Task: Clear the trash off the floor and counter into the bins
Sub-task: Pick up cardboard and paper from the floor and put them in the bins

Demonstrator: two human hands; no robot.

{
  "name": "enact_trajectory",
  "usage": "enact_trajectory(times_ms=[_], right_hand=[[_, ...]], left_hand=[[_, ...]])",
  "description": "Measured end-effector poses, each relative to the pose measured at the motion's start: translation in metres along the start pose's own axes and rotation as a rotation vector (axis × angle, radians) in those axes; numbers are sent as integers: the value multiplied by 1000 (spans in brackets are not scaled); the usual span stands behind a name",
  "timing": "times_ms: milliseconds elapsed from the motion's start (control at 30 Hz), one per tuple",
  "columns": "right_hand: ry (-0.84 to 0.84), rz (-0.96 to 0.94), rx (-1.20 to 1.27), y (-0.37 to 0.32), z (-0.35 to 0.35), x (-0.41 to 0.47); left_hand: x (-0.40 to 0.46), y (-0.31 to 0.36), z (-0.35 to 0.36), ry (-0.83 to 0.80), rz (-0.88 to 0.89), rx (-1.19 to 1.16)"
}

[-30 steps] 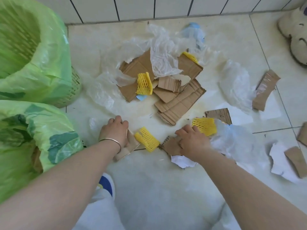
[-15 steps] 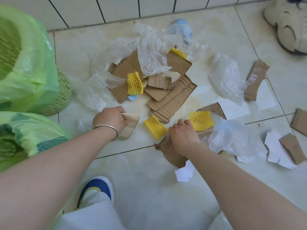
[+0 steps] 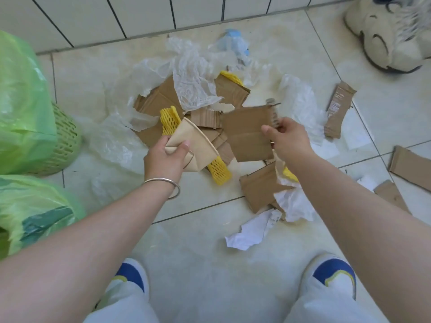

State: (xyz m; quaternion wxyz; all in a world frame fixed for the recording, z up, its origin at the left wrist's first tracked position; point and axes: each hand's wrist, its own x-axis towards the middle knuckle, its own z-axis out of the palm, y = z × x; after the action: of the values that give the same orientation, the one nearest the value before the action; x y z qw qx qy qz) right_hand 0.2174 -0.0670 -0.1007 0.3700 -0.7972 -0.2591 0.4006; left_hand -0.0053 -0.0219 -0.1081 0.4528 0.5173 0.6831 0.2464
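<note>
My left hand (image 3: 166, 157) grips a flattened tan paper cup (image 3: 196, 143), lifted above the floor. My right hand (image 3: 288, 139) pinches the right edge of a brown cardboard piece (image 3: 247, 132), also held up off the floor. Under them lies a heap of cardboard scraps (image 3: 156, 101), crumpled clear plastic (image 3: 193, 82) and yellow foam netting (image 3: 218, 170). Two bins lined with green bags stand at the left: one at the far left (image 3: 21, 108), one nearer me (image 3: 30, 210).
More cardboard strips (image 3: 339, 110) (image 3: 410, 167), white paper (image 3: 254, 228) and plastic (image 3: 300, 103) lie scattered to the right. A beige shoe (image 3: 387, 36) sits at the top right. The tiled wall runs along the top. My two feet in blue-and-white slippers (image 3: 131, 275) (image 3: 333, 273) stand below.
Both hands have risen from the floor. The left one lifted the paper cup, the right one picked up a cardboard piece. The view has pulled back, showing both feet.
</note>
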Motion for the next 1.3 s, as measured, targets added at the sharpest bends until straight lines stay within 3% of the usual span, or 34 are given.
enact_trajectory(times_ms=[133, 267, 333, 433, 567, 733, 867, 1033, 1167, 1300], right_hand=[[108, 112, 361, 2, -17, 7], [203, 120, 429, 10, -32, 14], [242, 125, 413, 16, -40, 18], [276, 142, 406, 27, -50, 22], [312, 187, 416, 41, -60, 23], [297, 264, 445, 54, -72, 23], [260, 308, 554, 57, -80, 25], [215, 316, 632, 54, -91, 26], [262, 324, 654, 48, -95, 24], [123, 283, 510, 42, -75, 18]], left_hand=[[-15, 2, 21, -177, -130, -139], [-32, -8, 45, -606, -220, -15], [-37, -13, 59, -763, -118, 232], [-39, -19, 85, -825, 181, 597], [-42, -15, 111, -727, 442, 853], [-36, -9, 132, -684, 447, 1011], [-32, -6, 131, -579, 372, 866], [-9, 3, 105, -402, 147, 534], [4, 4, 89, -190, 24, 329], [5, 5, 78, -74, 3, 250]])
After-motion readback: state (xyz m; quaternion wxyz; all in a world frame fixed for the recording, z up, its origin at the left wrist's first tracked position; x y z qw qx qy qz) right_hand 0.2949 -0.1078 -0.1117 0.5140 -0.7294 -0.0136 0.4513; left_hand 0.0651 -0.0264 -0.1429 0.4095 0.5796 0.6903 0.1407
